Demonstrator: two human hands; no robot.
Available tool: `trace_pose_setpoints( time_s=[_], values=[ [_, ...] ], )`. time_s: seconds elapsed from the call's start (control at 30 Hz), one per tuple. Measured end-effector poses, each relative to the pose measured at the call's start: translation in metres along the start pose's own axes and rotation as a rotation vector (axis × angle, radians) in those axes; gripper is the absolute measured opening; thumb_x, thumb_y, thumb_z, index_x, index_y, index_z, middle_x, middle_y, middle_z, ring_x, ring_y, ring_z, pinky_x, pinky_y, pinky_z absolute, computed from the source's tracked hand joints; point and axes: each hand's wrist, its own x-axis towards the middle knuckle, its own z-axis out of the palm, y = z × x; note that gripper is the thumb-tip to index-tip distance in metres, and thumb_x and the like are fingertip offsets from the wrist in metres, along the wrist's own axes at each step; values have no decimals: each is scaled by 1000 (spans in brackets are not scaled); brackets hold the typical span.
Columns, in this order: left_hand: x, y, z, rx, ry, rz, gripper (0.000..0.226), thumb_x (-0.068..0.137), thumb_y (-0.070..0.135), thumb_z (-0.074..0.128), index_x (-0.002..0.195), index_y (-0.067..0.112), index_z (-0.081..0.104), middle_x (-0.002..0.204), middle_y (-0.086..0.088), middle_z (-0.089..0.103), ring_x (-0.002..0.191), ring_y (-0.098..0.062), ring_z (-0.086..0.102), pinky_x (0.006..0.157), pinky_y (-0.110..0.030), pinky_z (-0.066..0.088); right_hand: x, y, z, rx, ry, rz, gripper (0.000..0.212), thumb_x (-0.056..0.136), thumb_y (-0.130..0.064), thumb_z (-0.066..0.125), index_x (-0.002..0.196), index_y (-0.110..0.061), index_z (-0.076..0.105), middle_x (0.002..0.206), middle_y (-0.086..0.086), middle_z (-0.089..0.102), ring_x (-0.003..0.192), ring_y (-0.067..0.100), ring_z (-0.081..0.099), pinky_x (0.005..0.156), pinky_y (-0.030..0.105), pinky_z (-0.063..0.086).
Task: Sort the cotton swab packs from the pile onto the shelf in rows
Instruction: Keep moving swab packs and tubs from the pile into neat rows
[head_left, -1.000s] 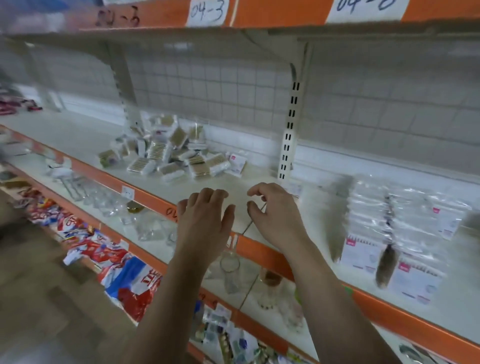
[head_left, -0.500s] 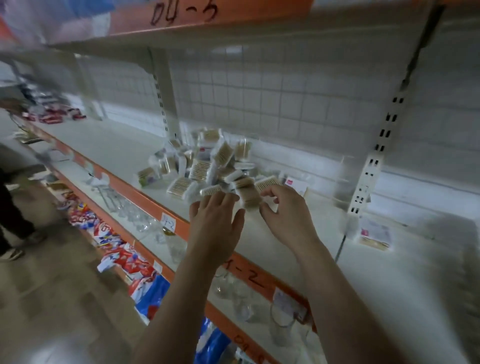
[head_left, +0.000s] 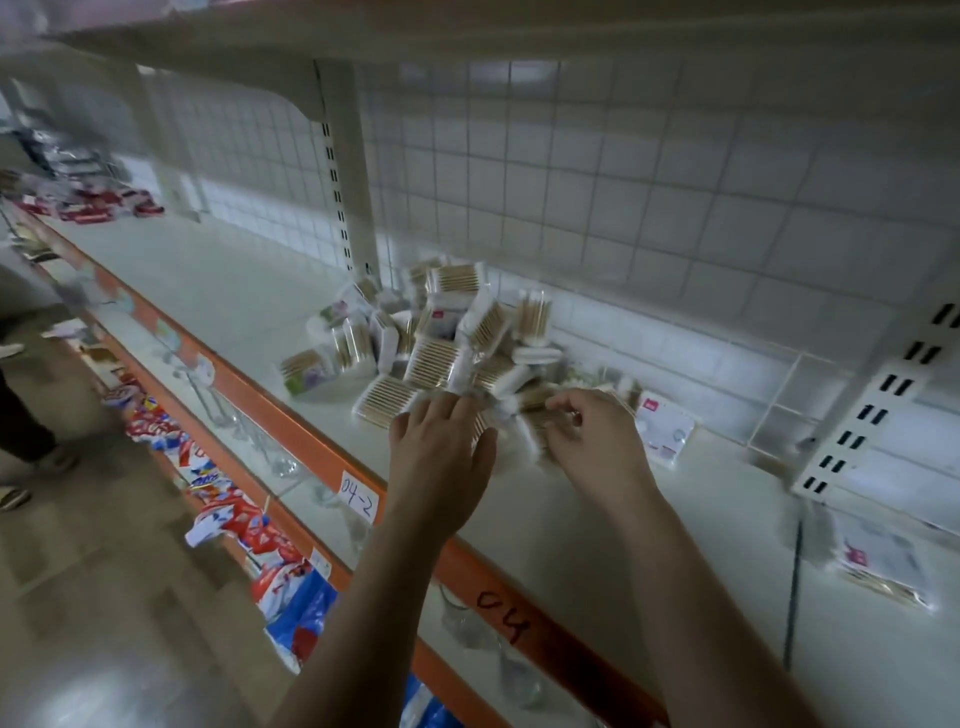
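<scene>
Head view. A white shelf (head_left: 234, 291) with an orange front rail (head_left: 291, 431) runs from the far left to the near right. The pile of cotton swab packs (head_left: 441, 343) lies loosely heaped at the back of the shelf, at the foot of a slotted upright (head_left: 348, 208) and against the wire grid panel (head_left: 623, 171). The packs lie flat, on edge and tilted, in no rows.

The left hand (head_left: 441, 462) reaches over the rail with its fingers (head_left: 431, 410) straight and spread, released, the tips touching the near edge of the pile. The right hand (head_left: 597, 441) is just beside it, its fingers (head_left: 563, 415) curled and pinching a blurred pack (head_left: 535, 410) at the pile's near right corner.

A flat pack with a pink label (head_left: 665, 428) lies just right of the pile. Another flat pack (head_left: 883, 561) lies well apart, at the far right. A paper tag reading "04-2" (head_left: 358, 501) is fixed to the rail. Red and blue packets (head_left: 260, 535) fill a lower shelf. Red items (head_left: 104, 205) sit at the shelf's far left end.
</scene>
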Motion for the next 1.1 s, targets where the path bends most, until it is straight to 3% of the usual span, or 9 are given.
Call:
trace_pose_setpoints(
  time_s=[0.2,0.37,0.53,0.7,0.87,0.97,1.1],
  values=[
    [25,-30,15,-50,-38,53,35,93,35,47,125,23,54,119,2,58,110,-20,50,94,-37,34,22,3,19,-61,62,87,23,83,-14,61,104,-17,69,108,1,66,98,15,56,72,17,30],
    [42,-47,27,-69,-102,127,42,90,40,34,123,23,54,119,2,57,108,-20,50,91,-36,33,35,14,24,-177,165,208,25,81,-17,62,103,-25,70,108,4,66,103,22,57,86,28,42],
    [48,-55,35,-102,-159,177,42,91,40,38,128,23,52,128,0,55,117,-22,47,99,-38,29,36,22,25,-303,237,264,26,77,-17,65,102,-19,72,106,7,65,103,31,55,90,35,41],
    [52,-55,34,-146,-166,186,46,88,42,36,125,23,54,125,0,56,115,-22,48,97,-35,26,36,28,21,-320,192,345,30,74,-23,69,104,-22,69,117,5,64,117,27,51,101,34,39],
    [52,-55,36,-161,-167,185,43,88,42,37,123,24,55,123,1,57,113,-22,49,96,-35,28,38,24,16,-394,51,461,54,84,-33,67,133,-25,48,131,7,55,121,34,42,99,41,38],
    [51,-56,36,-167,-169,173,44,88,42,37,124,24,55,124,0,57,115,-22,49,97,-36,27,36,19,14,-302,79,462,63,81,-25,72,135,-21,40,133,12,44,121,34,40,101,43,36],
    [49,-57,35,-163,-180,171,45,88,42,37,125,24,55,126,0,57,116,-23,49,98,-38,29,28,13,10,-98,163,437,77,75,-10,78,138,-17,34,134,10,34,116,28,48,91,31,39]
  ],
)
